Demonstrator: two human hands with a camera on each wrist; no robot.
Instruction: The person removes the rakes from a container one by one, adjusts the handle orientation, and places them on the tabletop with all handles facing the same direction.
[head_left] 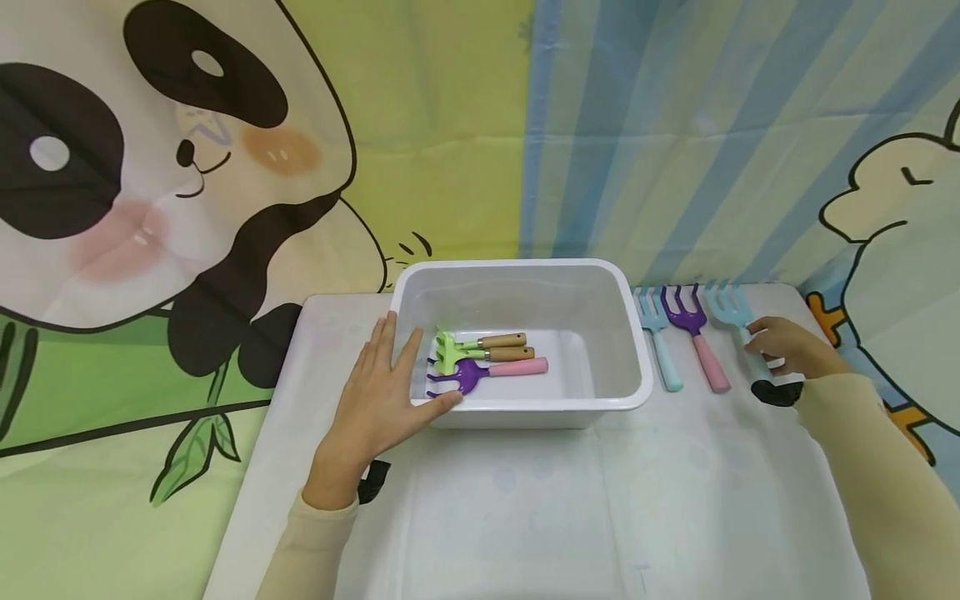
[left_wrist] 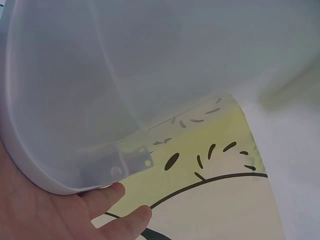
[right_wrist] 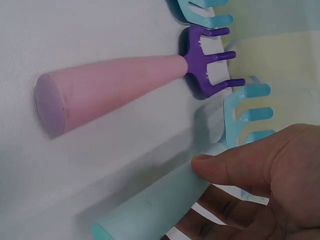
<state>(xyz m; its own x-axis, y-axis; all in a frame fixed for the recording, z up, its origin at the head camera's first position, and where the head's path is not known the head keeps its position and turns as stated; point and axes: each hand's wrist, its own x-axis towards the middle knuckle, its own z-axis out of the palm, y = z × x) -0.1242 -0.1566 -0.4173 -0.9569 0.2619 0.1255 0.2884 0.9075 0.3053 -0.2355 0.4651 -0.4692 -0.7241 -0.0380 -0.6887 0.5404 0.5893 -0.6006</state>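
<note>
Left hand (head_left: 375, 398): lying flat with straight fingers, pressing against the near left corner of the white tub (head_left: 632, 350).
Right hand (head_left: 791, 346): curling thumb and fingers around the handle of the light blue fork (head_left: 731, 308).
Light blue fork: lying on the table (head_left: 525, 517), handle inside the right hand.
Purple fork (head_left: 693, 329): lying just left of the right hand, pink handle pointing toward the person.
Tub contents: two green rakes (head_left: 450, 350) and one purple rake (head_left: 468, 375), sitting just right of the left fingertips.

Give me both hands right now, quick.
Left hand: open, flat against the white tub.
Right hand: fingers curling round the light blue fork, thumb on its handle.
</note>
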